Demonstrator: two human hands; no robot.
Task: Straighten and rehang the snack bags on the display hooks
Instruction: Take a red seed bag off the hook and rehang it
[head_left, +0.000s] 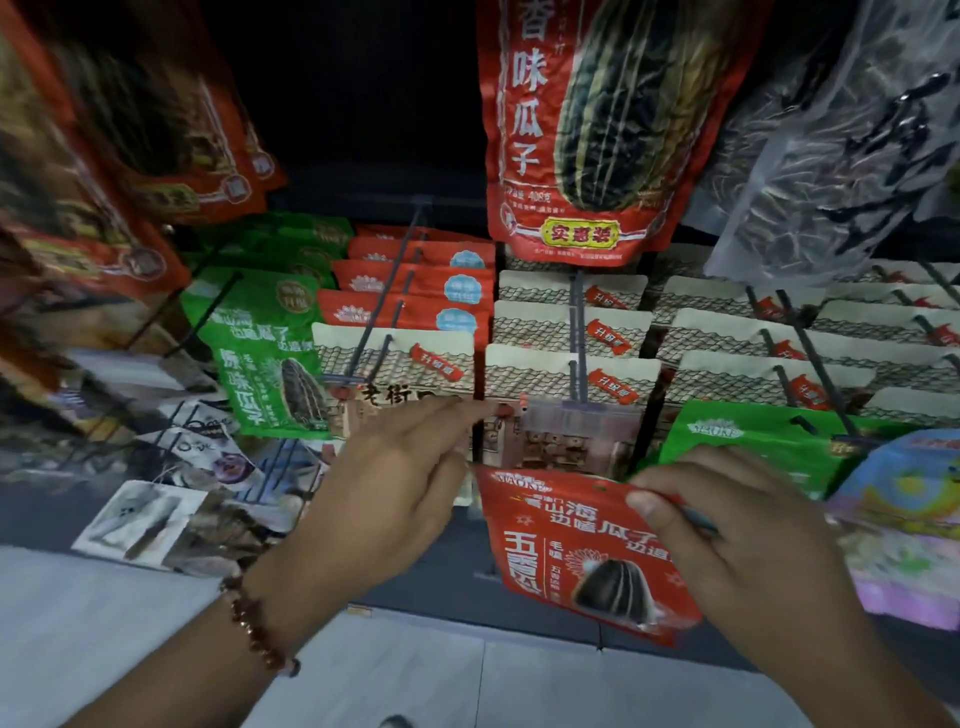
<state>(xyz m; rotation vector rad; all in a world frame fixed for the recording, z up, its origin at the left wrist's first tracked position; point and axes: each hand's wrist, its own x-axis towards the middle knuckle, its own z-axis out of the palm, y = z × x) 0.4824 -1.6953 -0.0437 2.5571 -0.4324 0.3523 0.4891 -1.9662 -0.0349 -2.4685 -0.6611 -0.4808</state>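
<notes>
1. Right hand (748, 525): fingers curled, thumb on the front, pinching the top right corner of a red bag (576, 551)
2. Red bag: off the hooks, hanging tilted from that grip, lower end swung toward the bottom right, printed face to the camera, low in front of the display
3. Left hand (395, 478): fingers stretched out and relaxed, gripping nothing, forefinger reaching right toward the clear tag (579, 415) at the tip of the middle hook (574, 332); fingertip just beside the tag, contact too blurred to tell
4. Bead bracelet (254, 626) on the left wrist
5. Red bag just right of the left hand and below the tag, its top left corner near the left palm
6. Middle hook loaded with beige bags (540, 317); more beige bags in rows to the right
7. Next hook to the left: one beige bag in front, red bags (441, 286) behind it
8. Further left, green bags (260, 343); another green bag (753, 441) just above the right hand
9. Large red bag (576, 130) hanging above the middle hook, clear bags of dark seeds (841, 145) to its right
10. Grey floor (104, 623) below the display
</notes>
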